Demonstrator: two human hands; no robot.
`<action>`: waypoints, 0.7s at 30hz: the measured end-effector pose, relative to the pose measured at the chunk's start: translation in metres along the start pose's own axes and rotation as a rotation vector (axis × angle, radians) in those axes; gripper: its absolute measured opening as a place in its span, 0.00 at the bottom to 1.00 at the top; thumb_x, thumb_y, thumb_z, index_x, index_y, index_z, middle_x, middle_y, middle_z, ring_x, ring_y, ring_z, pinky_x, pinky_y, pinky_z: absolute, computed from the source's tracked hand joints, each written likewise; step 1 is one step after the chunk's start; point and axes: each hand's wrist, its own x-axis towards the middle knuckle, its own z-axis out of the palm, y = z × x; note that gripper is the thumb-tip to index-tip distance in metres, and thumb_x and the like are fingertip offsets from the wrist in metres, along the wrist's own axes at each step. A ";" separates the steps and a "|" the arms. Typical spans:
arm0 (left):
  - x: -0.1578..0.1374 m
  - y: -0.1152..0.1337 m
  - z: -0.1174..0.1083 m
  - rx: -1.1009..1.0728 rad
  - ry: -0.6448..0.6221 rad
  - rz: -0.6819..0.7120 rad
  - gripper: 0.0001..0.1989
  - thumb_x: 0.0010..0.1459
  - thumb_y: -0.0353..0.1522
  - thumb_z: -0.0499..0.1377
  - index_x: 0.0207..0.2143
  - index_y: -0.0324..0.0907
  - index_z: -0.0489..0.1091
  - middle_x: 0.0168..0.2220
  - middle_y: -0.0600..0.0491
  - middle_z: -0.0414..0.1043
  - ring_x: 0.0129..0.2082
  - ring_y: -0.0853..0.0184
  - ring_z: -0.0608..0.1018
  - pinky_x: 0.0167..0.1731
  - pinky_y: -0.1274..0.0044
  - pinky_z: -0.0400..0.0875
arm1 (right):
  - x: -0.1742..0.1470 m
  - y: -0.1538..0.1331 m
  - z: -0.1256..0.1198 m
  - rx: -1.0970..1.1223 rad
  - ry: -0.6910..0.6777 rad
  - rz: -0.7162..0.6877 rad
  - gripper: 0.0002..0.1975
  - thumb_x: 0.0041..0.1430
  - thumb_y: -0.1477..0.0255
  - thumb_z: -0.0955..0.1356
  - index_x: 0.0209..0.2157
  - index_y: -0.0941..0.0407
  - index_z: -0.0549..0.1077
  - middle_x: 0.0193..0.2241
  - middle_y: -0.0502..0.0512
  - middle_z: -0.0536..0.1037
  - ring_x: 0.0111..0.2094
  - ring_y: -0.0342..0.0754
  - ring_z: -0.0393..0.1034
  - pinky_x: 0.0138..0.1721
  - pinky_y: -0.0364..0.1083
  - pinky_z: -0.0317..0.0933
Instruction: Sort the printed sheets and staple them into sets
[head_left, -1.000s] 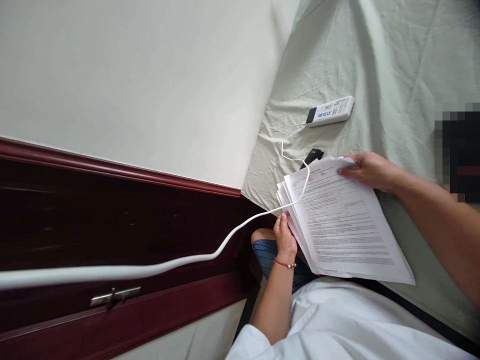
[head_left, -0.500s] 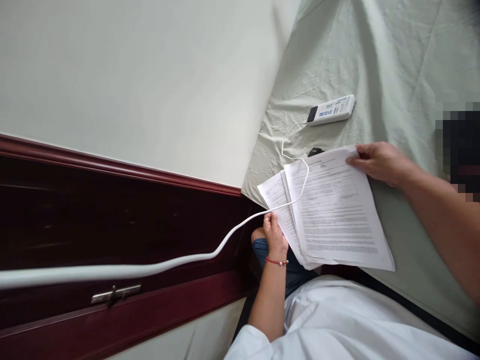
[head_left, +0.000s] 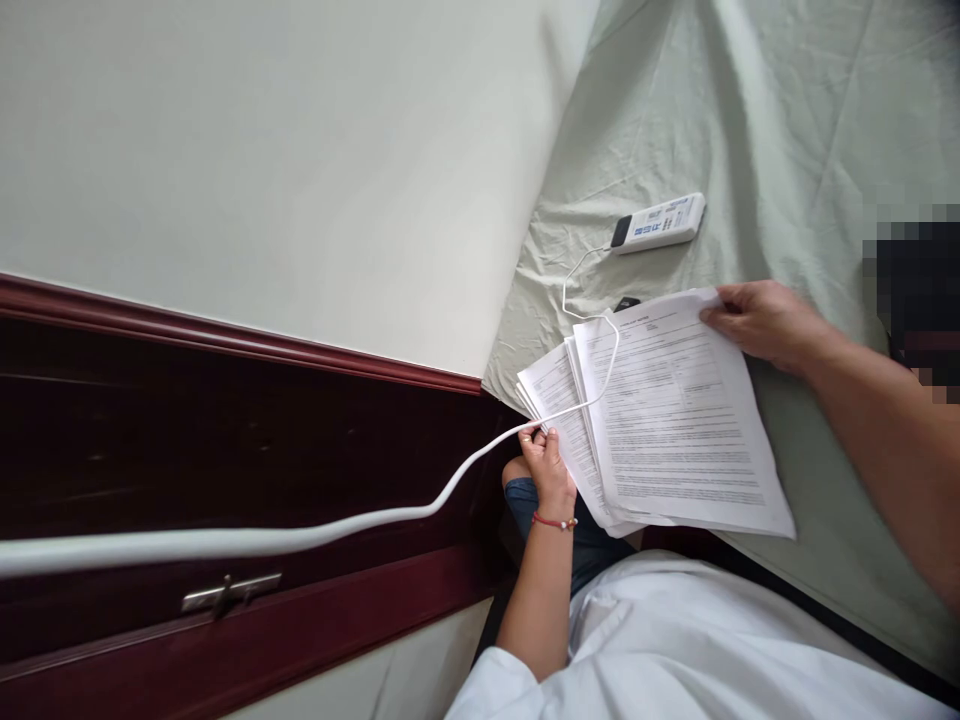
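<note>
Printed sheets of paper (head_left: 682, 430) are spread in two overlapping groups above my lap. My right hand (head_left: 757, 318) pinches the upper right corner of the front group, thumb on the printed side. My left hand (head_left: 546, 458), with a red beaded bracelet at its wrist, grips the left edge of the rear sheets (head_left: 551, 385); its fingers are partly hidden behind them. A white cable (head_left: 465, 470) passes across the camera's view in front of the papers and above my left fingers.
On the pale green bedsheet (head_left: 795, 130) lies a white power bank (head_left: 660, 224) with the cable plugged in. A small black object (head_left: 627, 303) is partly covered by the papers. Dark red wooden panelling (head_left: 225, 430) with a metal latch (head_left: 231, 592) stands at left, below a pale wall (head_left: 262, 180).
The front sheets have shifted slightly right with my right hand. More edges of the rear sheets now show fanned out at the left, and my left fingers have moved a little apart.
</note>
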 end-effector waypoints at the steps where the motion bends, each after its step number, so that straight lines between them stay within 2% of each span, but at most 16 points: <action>1: 0.001 -0.001 0.000 0.007 0.004 0.004 0.17 0.51 0.34 0.69 0.39 0.44 0.66 0.33 0.56 0.70 0.36 0.68 0.73 0.46 0.74 0.67 | 0.000 0.000 0.000 0.018 0.002 -0.004 0.10 0.58 0.60 0.66 0.27 0.48 0.73 0.26 0.52 0.80 0.29 0.54 0.72 0.34 0.55 0.65; 9: 0.004 -0.007 -0.003 0.046 0.018 0.023 0.08 0.48 0.32 0.68 0.29 0.42 0.71 0.32 0.54 0.73 0.36 0.67 0.74 0.47 0.72 0.68 | 0.000 0.000 0.001 0.070 -0.005 0.000 0.09 0.59 0.62 0.66 0.27 0.48 0.74 0.27 0.53 0.78 0.29 0.54 0.69 0.35 0.55 0.61; 21: 0.002 -0.006 -0.003 0.053 0.032 -0.003 0.06 0.48 0.32 0.66 0.29 0.41 0.73 0.30 0.54 0.75 0.35 0.68 0.75 0.45 0.73 0.69 | -0.001 -0.002 -0.001 0.102 0.011 0.033 0.08 0.57 0.62 0.67 0.29 0.49 0.74 0.26 0.54 0.79 0.27 0.53 0.70 0.31 0.53 0.62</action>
